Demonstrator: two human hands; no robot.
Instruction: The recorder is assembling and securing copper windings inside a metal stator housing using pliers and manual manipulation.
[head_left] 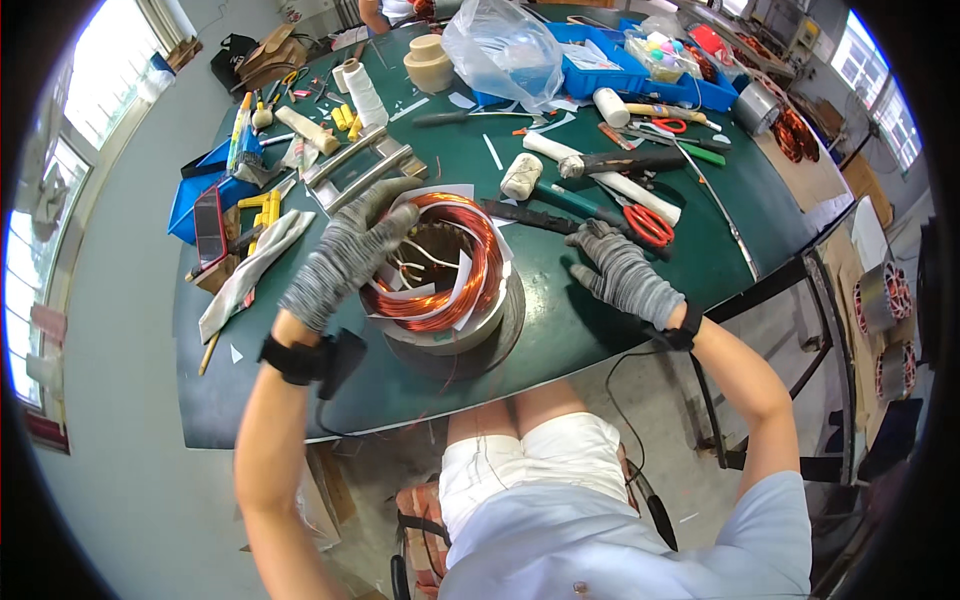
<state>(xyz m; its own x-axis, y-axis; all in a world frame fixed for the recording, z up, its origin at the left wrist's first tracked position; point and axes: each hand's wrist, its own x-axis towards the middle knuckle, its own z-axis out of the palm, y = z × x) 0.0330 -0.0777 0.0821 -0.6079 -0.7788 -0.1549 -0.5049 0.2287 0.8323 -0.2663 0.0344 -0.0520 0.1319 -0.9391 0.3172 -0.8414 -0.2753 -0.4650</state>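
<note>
A motor stator (440, 338) stands upright near the table's front edge on a round base (515, 325). Copper wire coils (483, 270) ring its top, with white insulating paper (463, 276) between them and white leads inside the bore. My left hand (352, 250), in a grey knit glove, rests at the coils' left side, fingers stretched and apart. On the right, my gloved right hand (622, 268) has its fingers on a dark flat bar (530, 215), with the thumb held apart. Red-handled scissors (650, 226) lie just beyond that hand.
Behind the stator lie a white-headed mallet (521, 176), a metal frame (365, 170) and a black-wrapped rod (625, 162). Blue bins (605, 75) and a clear plastic bag (503, 50) fill the back. A phone (209, 228) stands at left. More stators (885, 298) sit at right.
</note>
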